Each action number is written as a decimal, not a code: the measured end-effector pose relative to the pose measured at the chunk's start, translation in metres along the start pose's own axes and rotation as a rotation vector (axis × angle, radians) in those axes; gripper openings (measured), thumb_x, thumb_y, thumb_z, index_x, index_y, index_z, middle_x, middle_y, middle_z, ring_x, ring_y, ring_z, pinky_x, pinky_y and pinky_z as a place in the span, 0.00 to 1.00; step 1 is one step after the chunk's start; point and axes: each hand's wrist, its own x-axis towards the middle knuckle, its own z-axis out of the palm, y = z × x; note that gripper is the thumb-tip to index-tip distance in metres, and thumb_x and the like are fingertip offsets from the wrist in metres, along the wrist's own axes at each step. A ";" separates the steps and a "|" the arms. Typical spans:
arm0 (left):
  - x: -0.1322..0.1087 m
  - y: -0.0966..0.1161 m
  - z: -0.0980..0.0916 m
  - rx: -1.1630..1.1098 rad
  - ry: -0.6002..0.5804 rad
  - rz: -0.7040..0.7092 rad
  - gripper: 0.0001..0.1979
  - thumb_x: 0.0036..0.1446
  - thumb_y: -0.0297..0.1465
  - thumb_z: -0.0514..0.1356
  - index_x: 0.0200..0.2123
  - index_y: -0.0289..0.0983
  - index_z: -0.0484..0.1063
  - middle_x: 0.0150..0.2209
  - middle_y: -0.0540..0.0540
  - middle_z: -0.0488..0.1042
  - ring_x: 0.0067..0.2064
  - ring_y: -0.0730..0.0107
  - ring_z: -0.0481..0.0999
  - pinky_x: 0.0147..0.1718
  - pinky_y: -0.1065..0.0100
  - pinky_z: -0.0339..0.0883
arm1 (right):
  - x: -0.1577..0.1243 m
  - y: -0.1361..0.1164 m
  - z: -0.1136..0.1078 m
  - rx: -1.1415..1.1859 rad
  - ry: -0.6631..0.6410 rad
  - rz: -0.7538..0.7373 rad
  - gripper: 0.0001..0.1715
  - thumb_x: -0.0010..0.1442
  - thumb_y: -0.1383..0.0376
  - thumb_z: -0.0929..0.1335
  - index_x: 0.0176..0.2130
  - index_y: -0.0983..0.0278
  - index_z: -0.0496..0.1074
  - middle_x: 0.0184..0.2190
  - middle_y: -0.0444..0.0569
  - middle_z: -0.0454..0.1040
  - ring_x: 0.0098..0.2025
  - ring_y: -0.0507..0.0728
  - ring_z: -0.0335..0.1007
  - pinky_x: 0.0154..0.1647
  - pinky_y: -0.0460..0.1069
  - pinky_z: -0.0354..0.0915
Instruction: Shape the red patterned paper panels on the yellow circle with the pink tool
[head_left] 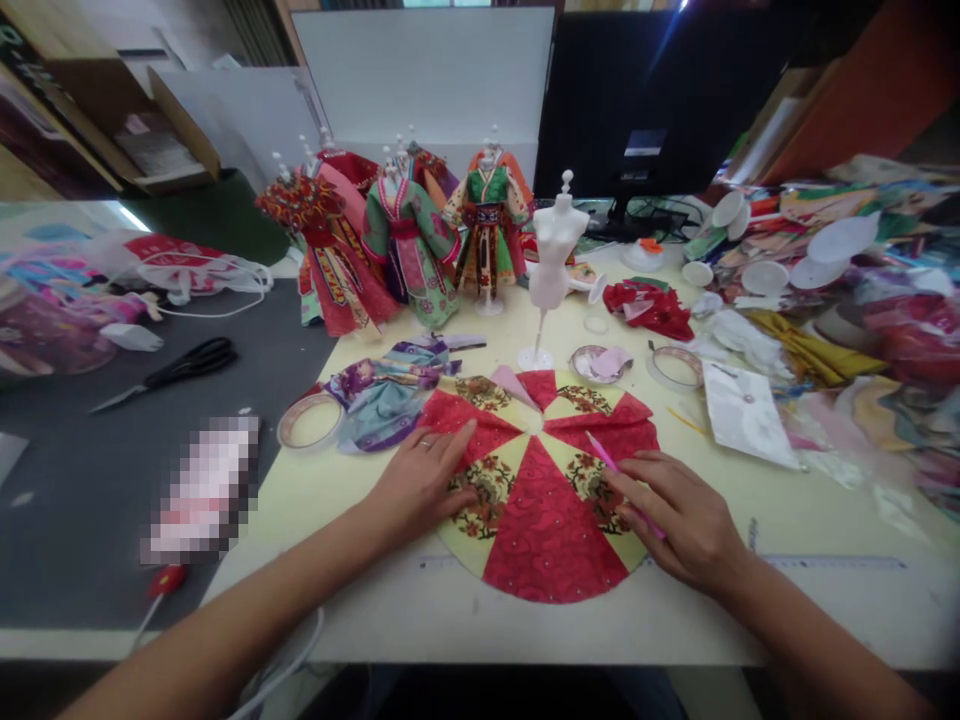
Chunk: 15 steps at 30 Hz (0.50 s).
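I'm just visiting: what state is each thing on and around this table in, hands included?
Left hand: open, resting on the cloth
Right hand: closed around the pen
Pen: held, tip pointing away from the person
Round cloth: spread out, some folds
White mannequin: upright, undressed
Green-robed figure: upright, dressed
Scissors: lying down, blades seemingly closed
Cardboard box: flap open

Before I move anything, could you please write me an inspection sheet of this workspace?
Surface: cream table, dark gray area at left.
Job's things: round red-and-yellow panelled cloth, partly creased; pink pen-like tool.
Clutter: black-handled scissors, tape roll at left; fabric heap at right.
Hands: left hand rests on the cloth; right hand holds the tool.
Cables: white cord crosses the front edge, lower left.
Surroundings: robed miniature mannequins, bare white mannequin, black monitor behind.
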 end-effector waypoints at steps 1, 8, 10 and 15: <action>0.000 -0.002 0.000 0.001 0.004 -0.002 0.39 0.53 0.41 0.56 0.61 0.33 0.42 0.46 0.35 0.71 0.47 0.55 0.71 0.49 0.52 0.58 | 0.000 0.000 0.001 0.004 -0.001 -0.003 0.20 0.56 0.69 0.64 0.50 0.65 0.65 0.39 0.54 0.71 0.42 0.58 0.69 0.43 0.56 0.69; 0.012 -0.024 -0.003 -0.015 0.012 -0.015 0.39 0.54 0.40 0.55 0.62 0.32 0.39 0.50 0.34 0.69 0.51 0.55 0.68 0.50 0.55 0.58 | 0.005 -0.004 0.009 0.015 -0.025 -0.028 0.20 0.56 0.71 0.65 0.50 0.68 0.64 0.39 0.55 0.71 0.42 0.58 0.67 0.44 0.58 0.68; 0.016 -0.031 -0.004 -0.023 0.009 -0.003 0.39 0.53 0.40 0.56 0.62 0.31 0.41 0.51 0.33 0.67 0.52 0.55 0.68 0.49 0.56 0.60 | 0.008 -0.006 0.010 0.020 -0.017 -0.049 0.19 0.56 0.71 0.65 0.49 0.69 0.65 0.38 0.56 0.71 0.43 0.58 0.67 0.43 0.57 0.68; 0.021 -0.042 -0.010 -0.113 0.160 -0.006 0.32 0.54 0.37 0.56 0.59 0.35 0.50 0.46 0.38 0.72 0.48 0.56 0.69 0.47 0.55 0.62 | 0.014 -0.008 0.009 0.078 0.031 -0.038 0.20 0.55 0.73 0.65 0.49 0.69 0.65 0.39 0.55 0.71 0.42 0.58 0.67 0.42 0.57 0.68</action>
